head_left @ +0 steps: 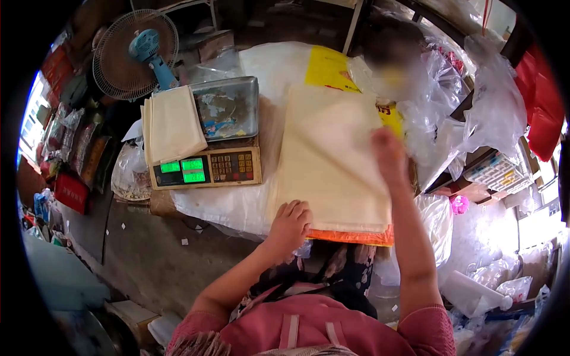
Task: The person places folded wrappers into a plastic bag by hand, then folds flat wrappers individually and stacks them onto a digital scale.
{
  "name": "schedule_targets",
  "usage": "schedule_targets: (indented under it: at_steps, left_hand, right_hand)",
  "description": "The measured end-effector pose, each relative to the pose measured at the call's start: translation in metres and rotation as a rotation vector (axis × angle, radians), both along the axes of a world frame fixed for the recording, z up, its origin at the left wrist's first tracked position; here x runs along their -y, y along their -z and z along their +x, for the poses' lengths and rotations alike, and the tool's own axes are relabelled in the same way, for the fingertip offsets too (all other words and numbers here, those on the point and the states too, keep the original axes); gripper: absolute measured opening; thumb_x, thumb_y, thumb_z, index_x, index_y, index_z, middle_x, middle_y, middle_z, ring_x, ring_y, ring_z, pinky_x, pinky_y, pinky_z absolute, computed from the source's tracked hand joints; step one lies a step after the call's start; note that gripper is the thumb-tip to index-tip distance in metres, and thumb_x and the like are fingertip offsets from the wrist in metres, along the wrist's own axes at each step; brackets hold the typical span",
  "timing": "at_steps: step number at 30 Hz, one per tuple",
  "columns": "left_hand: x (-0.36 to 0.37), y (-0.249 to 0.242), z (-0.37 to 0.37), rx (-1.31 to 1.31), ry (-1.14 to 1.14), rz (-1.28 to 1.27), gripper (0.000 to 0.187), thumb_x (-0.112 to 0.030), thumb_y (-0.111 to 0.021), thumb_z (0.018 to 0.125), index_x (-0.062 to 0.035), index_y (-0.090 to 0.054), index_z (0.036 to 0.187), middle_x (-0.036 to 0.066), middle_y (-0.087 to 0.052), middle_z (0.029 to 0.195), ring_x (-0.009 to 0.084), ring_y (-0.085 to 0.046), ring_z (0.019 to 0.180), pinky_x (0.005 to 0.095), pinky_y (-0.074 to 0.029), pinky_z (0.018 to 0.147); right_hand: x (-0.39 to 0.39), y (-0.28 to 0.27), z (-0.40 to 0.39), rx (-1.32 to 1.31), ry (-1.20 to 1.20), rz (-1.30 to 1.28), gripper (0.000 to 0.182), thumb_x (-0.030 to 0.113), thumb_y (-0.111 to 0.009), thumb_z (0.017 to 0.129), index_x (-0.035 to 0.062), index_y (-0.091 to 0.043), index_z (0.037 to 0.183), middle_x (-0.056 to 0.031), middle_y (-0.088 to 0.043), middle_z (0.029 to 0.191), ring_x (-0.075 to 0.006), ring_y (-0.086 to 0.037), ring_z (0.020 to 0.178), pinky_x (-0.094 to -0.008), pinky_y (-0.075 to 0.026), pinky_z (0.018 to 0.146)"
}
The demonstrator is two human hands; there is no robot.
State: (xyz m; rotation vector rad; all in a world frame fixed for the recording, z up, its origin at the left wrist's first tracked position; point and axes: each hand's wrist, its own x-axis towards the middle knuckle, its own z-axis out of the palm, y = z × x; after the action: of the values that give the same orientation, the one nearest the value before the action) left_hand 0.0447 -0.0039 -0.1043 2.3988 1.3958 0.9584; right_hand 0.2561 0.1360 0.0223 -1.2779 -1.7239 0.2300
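A stack of large cream sheets [332, 160], paper or thin plastic, lies on the table in front of me. My left hand [291, 224] rests on its near left corner, fingers slightly bent and holding nothing visible. Over the right side of the stack, my right hand [390, 155] is curled and smeared by motion. A thin, blurred stick [341, 155] runs slantwise across the top sheet to my right wrist and appears to be in that hand. Orange sheeting [350, 237] shows under the stack's near edge.
Left of the stack stands a digital scale [237, 163] carrying a folded cream bundle [175, 124]. Behind it is a fan [139, 53]. Yellow printed packaging [326, 68] lies at the far side, near another person. Clear plastic bags [493, 95] hang at right.
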Motion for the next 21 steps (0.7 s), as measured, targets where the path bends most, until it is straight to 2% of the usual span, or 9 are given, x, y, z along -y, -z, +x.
schedule_targets:
  at_steps: [3,5,9,12,15,16,18,20,21]
  left_hand:
    - [-0.002,0.011,-0.002,-0.033,0.011,-0.047,0.034,-0.014,-0.06,0.079,-0.0011,-0.054,0.111,0.015,-0.049,0.126,0.0341,-0.043,0.118,0.0481,-0.035,0.098]
    - [-0.003,0.012,-0.003,-0.05,0.009,-0.044,0.038,-0.014,-0.063,0.078,0.0004,-0.053,0.112,0.015,-0.048,0.127,0.035,-0.043,0.119,0.0461,-0.036,0.099]
    - [-0.012,0.003,-0.009,0.324,-0.073,-0.277,0.049,-0.006,-0.066,0.074,0.0028,-0.049,0.119,0.017,-0.046,0.131,0.0358,-0.04,0.124,0.0407,-0.035,0.102]
    - [-0.025,-0.017,-0.014,0.588,-0.286,-0.196,0.054,0.005,-0.062,0.07,-0.0037,-0.05,0.122,0.019,-0.04,0.137,0.0346,-0.038,0.128,0.0398,-0.031,0.107]
    - [-0.042,-0.013,-0.041,0.099,-0.023,0.119,0.052,0.008,-0.06,0.067,-0.0088,-0.056,0.117,0.017,-0.046,0.133,0.0323,-0.04,0.128,0.044,-0.03,0.107]
    - [-0.05,0.013,-0.057,0.142,0.216,0.13,0.049,0.009,-0.059,0.066,-0.0108,-0.061,0.111,0.015,-0.057,0.119,0.0312,-0.048,0.12,0.0477,-0.03,0.106]
    - [-0.041,0.015,-0.071,0.222,0.26,-0.132,0.047,0.008,-0.059,0.067,-0.0105,-0.061,0.109,0.013,-0.062,0.107,0.0288,-0.054,0.111,0.0466,-0.034,0.103]
    - [-0.035,0.01,-0.079,0.319,0.265,-0.345,0.038,0.008,-0.06,0.07,-0.0081,-0.063,0.105,0.01,-0.066,0.1,0.0256,-0.059,0.104,0.0429,-0.04,0.096]
    - [-0.032,0.006,-0.082,0.376,0.254,-0.429,0.031,0.007,-0.06,0.072,-0.0059,-0.065,0.1,0.009,-0.066,0.098,0.0234,-0.06,0.101,0.0397,-0.043,0.091]
  right_hand:
    - [0.04,-0.104,0.005,-0.227,-0.057,0.239,0.011,0.012,-0.055,0.09,0.0019,-0.059,0.088,-0.0033,-0.06,0.077,-0.0102,-0.052,0.065,-0.0247,-0.043,0.061]
    - [0.069,-0.111,0.007,0.065,-0.114,0.456,0.012,0.012,-0.053,0.092,0.0015,-0.059,0.091,-0.0072,-0.063,0.083,-0.0154,-0.057,0.065,-0.0268,-0.046,0.061]
    - [0.107,-0.033,-0.006,0.462,-0.317,0.001,0.013,0.006,-0.054,0.086,0.0024,-0.058,0.097,-0.0138,-0.061,0.102,-0.0306,-0.062,0.078,-0.035,-0.053,0.064]
    - [0.12,0.034,-0.002,0.389,-0.508,-0.079,0.015,0.004,-0.055,0.083,0.0035,-0.058,0.097,-0.0113,-0.06,0.104,-0.0291,-0.062,0.08,-0.0359,-0.053,0.065]
    - [0.129,0.033,0.01,0.081,-0.674,-0.539,0.015,0.003,-0.052,0.089,-0.0002,-0.059,0.102,-0.0114,-0.064,0.1,-0.0237,-0.065,0.089,-0.0309,-0.054,0.072]
    - [0.128,0.026,0.021,-0.088,-0.71,-0.741,0.016,0.002,-0.05,0.09,-0.0007,-0.059,0.103,-0.0112,-0.064,0.1,-0.0222,-0.065,0.093,-0.0302,-0.053,0.074]
    - [0.118,0.019,0.056,-0.293,-0.732,-0.909,0.022,-0.003,-0.045,0.092,-0.0014,-0.058,0.11,-0.0104,-0.065,0.106,-0.0168,-0.062,0.103,-0.0288,-0.052,0.082]
    - [0.1,0.018,0.105,-0.031,-0.664,-0.709,0.044,-0.015,-0.041,0.079,0.0013,-0.061,0.114,-0.0089,-0.064,0.113,-0.0157,-0.057,0.111,-0.0317,-0.046,0.094]
    - [0.094,0.019,0.128,-0.027,-0.643,-0.827,0.051,-0.016,-0.04,0.073,0.0045,-0.063,0.114,-0.0067,-0.063,0.116,-0.0167,-0.055,0.115,-0.0335,-0.041,0.1]
